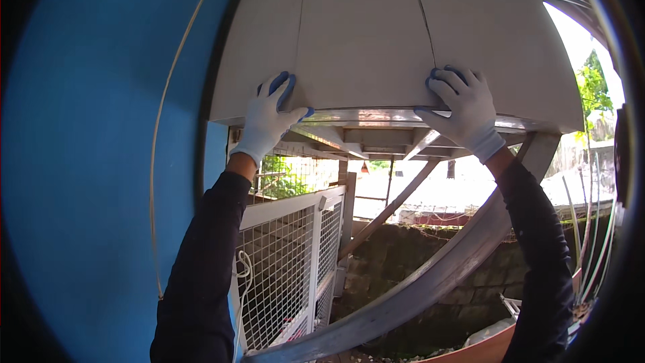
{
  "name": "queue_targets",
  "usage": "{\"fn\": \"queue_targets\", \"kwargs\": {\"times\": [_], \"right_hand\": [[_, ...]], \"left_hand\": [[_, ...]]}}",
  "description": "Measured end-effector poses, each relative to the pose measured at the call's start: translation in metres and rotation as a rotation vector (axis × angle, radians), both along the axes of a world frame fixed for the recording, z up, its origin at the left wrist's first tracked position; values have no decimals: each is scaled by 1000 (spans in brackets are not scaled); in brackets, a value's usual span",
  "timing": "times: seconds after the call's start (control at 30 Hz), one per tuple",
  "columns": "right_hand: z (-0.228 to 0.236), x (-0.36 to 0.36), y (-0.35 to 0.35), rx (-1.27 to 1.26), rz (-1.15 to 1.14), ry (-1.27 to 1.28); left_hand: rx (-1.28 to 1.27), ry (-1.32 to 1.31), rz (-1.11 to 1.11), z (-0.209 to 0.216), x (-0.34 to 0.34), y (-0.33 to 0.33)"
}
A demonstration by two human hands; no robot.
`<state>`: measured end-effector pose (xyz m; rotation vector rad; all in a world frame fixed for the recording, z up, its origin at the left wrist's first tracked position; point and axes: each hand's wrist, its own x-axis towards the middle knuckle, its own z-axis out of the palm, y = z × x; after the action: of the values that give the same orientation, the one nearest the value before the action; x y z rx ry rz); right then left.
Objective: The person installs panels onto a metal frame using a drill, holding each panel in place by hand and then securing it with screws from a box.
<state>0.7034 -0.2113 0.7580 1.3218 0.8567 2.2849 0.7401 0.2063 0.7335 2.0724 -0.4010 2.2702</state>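
Note:
Both of my hands wear white work gloves with blue coated palms and fingertips. A wide grey panel surface lies ahead of me, with two thin seams running away from me. My left hand rests on its near left part, fingers spread and thumb at the shiny metal edge strip. On the right, my right hand lies with fingers apart, its fingertips by the end of the right seam and its thumb at the same strip. Neither hand grips anything that I can see.
A blue wall with a thin hanging cord stands at my left. Below are a white mesh gate, a curved metal beam and a diagonal brace. A block wall is further down. Thin rods stand at right.

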Motion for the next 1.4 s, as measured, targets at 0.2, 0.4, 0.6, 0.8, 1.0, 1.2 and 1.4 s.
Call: {"fn": "queue_targets", "kwargs": {"times": [0.2, 0.4, 0.6, 0.8, 1.0, 1.2, 1.4], "right_hand": [[-4, -2, 2, 86, 24, -16], [-5, -8, 8, 85, 13, 5], [-4, -30, 41, -37, 11, 61], [66, -28, 158, -114, -34, -10], [142, -26, 264, -106, 17, -166], [190, 45, 261, 102, -377, 83], [181, 40, 265, 227, -242, 259]], "left_hand": [[27, 106, 7, 4, -2, 0], [83, 60, 19, 3, 15, 10], [75, 96, -30, 2, 15, 10], [68, 63, 23, 0, 13, 16], [63, 21, 33, 1, 21, 18], [76, -39, 35, 0, 25, 14], [80, -28, -34, 0, 29, 14]]}}
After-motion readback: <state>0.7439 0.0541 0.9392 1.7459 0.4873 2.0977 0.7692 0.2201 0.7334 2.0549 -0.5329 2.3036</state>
